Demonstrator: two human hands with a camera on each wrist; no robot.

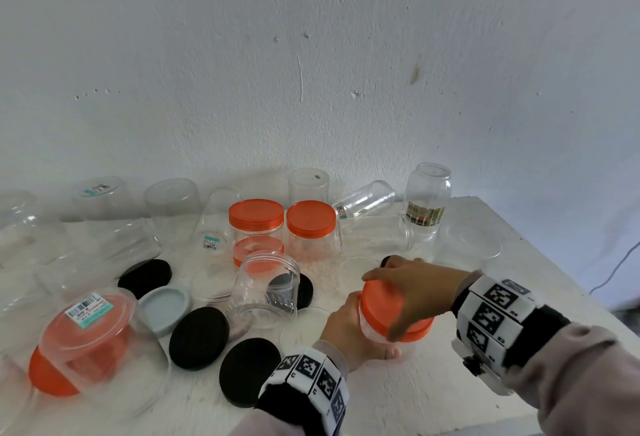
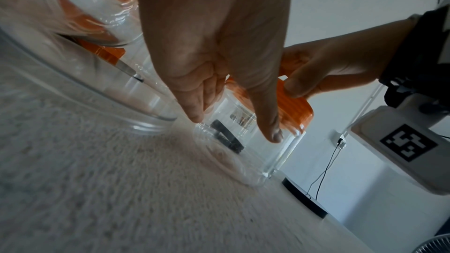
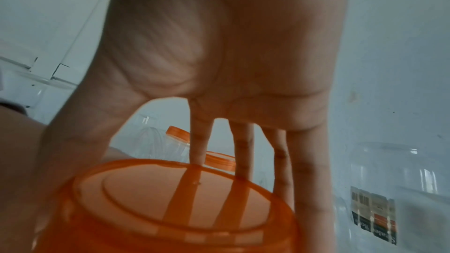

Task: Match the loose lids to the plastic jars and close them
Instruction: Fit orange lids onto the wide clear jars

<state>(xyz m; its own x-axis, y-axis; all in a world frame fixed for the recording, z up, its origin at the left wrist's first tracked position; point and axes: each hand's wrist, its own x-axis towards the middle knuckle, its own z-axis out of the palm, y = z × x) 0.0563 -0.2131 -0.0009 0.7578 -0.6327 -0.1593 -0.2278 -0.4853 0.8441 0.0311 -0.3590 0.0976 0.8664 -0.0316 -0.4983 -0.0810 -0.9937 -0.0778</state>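
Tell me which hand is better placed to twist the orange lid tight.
Right. The right hand already sits over the orange lid, fingers around its rim, while the left hand grips the jar below.

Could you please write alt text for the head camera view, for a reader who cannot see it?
A person's right hand grips an orange lid atop a clear jar held by the left hand on a white table. Behind stand two closed orange-lidded jars, amid loose black lids and open clear jars.

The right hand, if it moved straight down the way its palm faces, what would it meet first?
Most likely the round orange plastic lid directly under the right hand, whose fingers already curl round its rim; the clear plastic jar lies beneath it.
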